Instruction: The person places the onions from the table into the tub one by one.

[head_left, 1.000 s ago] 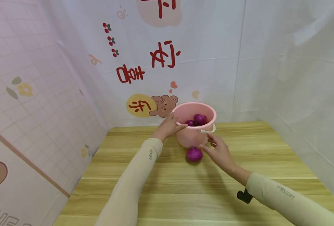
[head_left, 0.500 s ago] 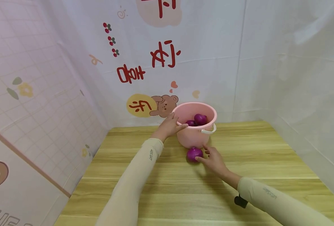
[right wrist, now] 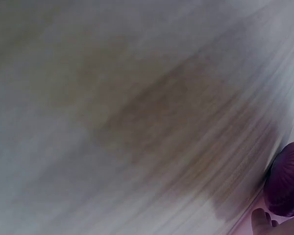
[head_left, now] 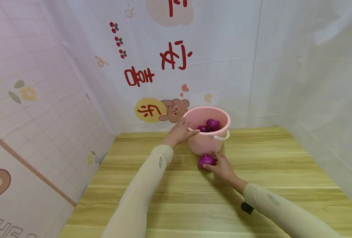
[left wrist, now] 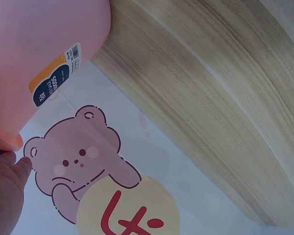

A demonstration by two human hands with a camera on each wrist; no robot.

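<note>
A pink bucket with a white handle stands upright on the table, a label on its side in the left wrist view. My left hand holds its left rim, the thumb along the near edge. Inside lie purple onions, one higher than another; the bucket's bottom is hidden. In front of the bucket a purple onion rests on the wood. My right hand grips it from the right, thumb on its near side, fingers around the far side. The right wrist view shows this onion at its right edge.
The wood-grain table reaches back to a white printed curtain just behind the bucket. More curtain walls stand at the left and right.
My right hand has come down from beside the bucket to the onion in front and closed around it. The left hand stays at the rim. The view has shifted slightly.
</note>
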